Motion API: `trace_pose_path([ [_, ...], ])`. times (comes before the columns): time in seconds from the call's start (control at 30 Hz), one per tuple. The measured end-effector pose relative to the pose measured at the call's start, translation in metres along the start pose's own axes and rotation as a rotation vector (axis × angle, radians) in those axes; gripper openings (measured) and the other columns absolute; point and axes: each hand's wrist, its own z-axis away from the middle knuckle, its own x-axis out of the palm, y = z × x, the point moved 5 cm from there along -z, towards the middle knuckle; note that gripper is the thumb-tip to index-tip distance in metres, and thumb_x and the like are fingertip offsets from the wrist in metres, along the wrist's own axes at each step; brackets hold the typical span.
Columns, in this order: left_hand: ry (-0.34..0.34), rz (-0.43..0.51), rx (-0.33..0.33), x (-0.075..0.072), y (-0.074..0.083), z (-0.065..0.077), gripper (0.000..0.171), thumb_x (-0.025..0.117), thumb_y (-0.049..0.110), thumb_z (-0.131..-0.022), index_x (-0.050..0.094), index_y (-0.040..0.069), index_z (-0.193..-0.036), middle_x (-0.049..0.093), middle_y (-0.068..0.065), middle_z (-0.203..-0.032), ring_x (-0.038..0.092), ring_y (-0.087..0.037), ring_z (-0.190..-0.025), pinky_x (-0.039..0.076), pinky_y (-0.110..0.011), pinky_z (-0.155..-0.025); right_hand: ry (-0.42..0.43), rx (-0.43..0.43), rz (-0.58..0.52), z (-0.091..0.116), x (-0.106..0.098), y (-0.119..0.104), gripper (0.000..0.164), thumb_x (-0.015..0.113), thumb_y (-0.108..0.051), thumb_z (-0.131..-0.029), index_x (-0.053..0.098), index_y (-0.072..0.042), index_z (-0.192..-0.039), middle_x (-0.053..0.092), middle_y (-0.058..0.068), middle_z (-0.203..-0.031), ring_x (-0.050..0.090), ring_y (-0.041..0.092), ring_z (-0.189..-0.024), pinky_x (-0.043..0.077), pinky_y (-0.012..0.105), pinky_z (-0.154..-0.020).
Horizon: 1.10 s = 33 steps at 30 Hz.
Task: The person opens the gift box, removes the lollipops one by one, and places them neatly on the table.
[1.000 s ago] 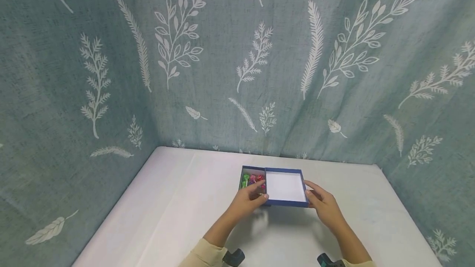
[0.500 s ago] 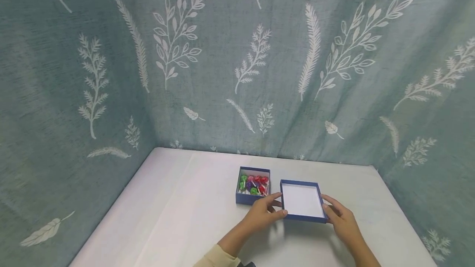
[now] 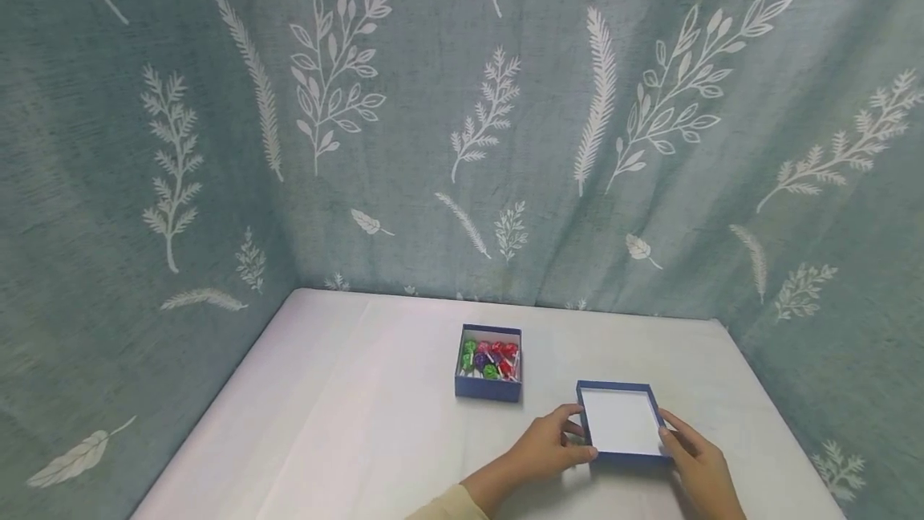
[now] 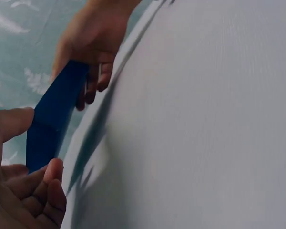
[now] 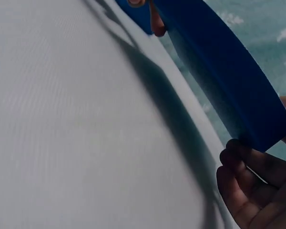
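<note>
A square blue box lid, white inside and facing up, is held between two hands at the front right of the head view. My left hand grips its left side, thumb at the near corner. On the opposite side my right hand pinches the lid's edge. Both wrist views show the blue outer wall of the lid raised off the table, its shadow below. Farther back stands the open blue box, with several wrapped lollipops in green, red, pink and purple, apart from both hands.
A white cloth covers the table. Teal curtains with white leaf prints hang behind it and along both sides. White table surface lies between the box and the lid.
Both hands have carried the lid from over the box's right part toward the front right. The whole box and its lollipops now show; the box stays where it stood.
</note>
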Motion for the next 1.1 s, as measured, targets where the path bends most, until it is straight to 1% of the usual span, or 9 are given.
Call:
trace_pose_path([
  [0.13,-0.016,-0.058,-0.005,0.015,0.006,-0.007,0.067,0.077,0.031,-0.083,0.048,0.012,-0.140,0.069,0.004,-0.107,0.063,-0.001,-0.078,0.051,-0.023,-0.071,0.004,0.052,0.013,-0.002,-0.009,0.016,0.072,0.041,-0.058,-0.098,0.041,-0.003,-0.146,0.038,0.032,-0.143,0.039,0.052,-0.127,0.046,0.055,-0.091],
  [0.17,-0.019,-0.079,-0.006,0.018,0.007,-0.009,0.067,0.077,0.031,-0.083,0.048,0.012,-0.140,0.069,0.004,-0.106,0.063,-0.001,-0.078,0.051,-0.024,-0.071,0.002,0.065,0.016,-0.002,-0.011,0.018,0.072,0.039,-0.058,-0.099,0.040,-0.003,-0.146,0.036,0.031,-0.144,0.036,0.051,-0.129,0.042,0.057,-0.095],
  [0.3,-0.031,-0.152,-0.004,0.028,0.012,-0.017,0.066,0.078,0.033,-0.083,0.048,0.014,-0.139,0.069,0.007,-0.106,0.062,0.000,-0.077,0.051,-0.024,-0.072,-0.006,0.091,0.033,-0.003,-0.019,0.025,0.064,0.034,-0.050,-0.103,0.039,-0.003,-0.146,0.031,0.028,-0.149,0.025,0.051,-0.135,0.027,0.061,-0.104],
  [0.37,-0.039,-0.182,-0.006,0.032,0.014,-0.019,0.066,0.077,0.034,-0.083,0.048,0.015,-0.139,0.069,0.008,-0.106,0.062,0.000,-0.077,0.051,-0.024,-0.073,0.006,0.094,0.046,-0.003,-0.023,0.026,0.057,0.034,-0.042,-0.105,0.041,-0.002,-0.145,0.031,0.026,-0.149,0.021,0.050,-0.137,0.020,0.062,-0.107],
  [0.6,-0.056,-0.263,0.004,0.043,0.016,-0.029,0.064,0.076,0.039,-0.084,0.048,0.019,-0.138,0.069,0.010,-0.108,0.063,0.000,-0.082,0.050,-0.025,-0.079,0.115,0.126,0.092,-0.007,-0.032,0.032,0.051,0.036,-0.037,-0.105,0.046,-0.002,-0.142,0.038,0.026,-0.144,0.030,0.051,-0.132,0.026,0.064,-0.103],
  [0.77,-0.038,-0.315,0.016,0.049,0.016,-0.036,0.060,0.074,0.041,-0.085,0.051,0.019,-0.135,0.070,0.012,-0.105,0.063,0.000,-0.083,0.050,-0.024,-0.078,0.145,0.108,0.143,-0.011,-0.038,0.032,0.053,0.038,-0.039,-0.104,0.047,-0.001,-0.140,0.040,0.028,-0.141,0.033,0.053,-0.129,0.028,0.065,-0.100],
  [0.93,-0.040,-0.393,0.021,0.056,0.016,-0.037,0.062,0.070,0.047,-0.086,0.053,0.015,-0.136,0.070,0.014,-0.105,0.064,-0.003,-0.096,0.049,-0.025,-0.085,0.143,0.059,0.196,-0.010,-0.044,0.031,0.048,0.042,-0.034,-0.104,0.048,-0.001,-0.138,0.044,0.028,-0.136,0.037,0.053,-0.126,0.030,0.064,-0.099],
  [1.03,-0.042,-0.490,0.049,0.057,0.017,-0.036,0.062,0.066,0.052,-0.088,0.055,0.013,-0.136,0.069,0.011,-0.109,0.063,-0.007,-0.105,0.047,-0.026,-0.089,0.096,0.018,0.237,-0.010,-0.046,0.030,0.049,0.041,-0.034,-0.104,0.047,-0.001,-0.139,0.043,0.029,-0.135,0.037,0.054,-0.124,0.030,0.065,-0.098],
  [1.1,-0.038,-0.558,0.071,0.056,0.018,-0.036,0.062,0.063,0.054,-0.089,0.056,0.013,-0.135,0.069,0.008,-0.111,0.062,-0.009,-0.105,0.048,-0.026,-0.088,0.060,-0.009,0.267,-0.010,-0.046,0.029,0.050,0.040,-0.035,-0.104,0.046,0.000,-0.139,0.043,0.030,-0.134,0.038,0.055,-0.123,0.030,0.065,-0.098],
])
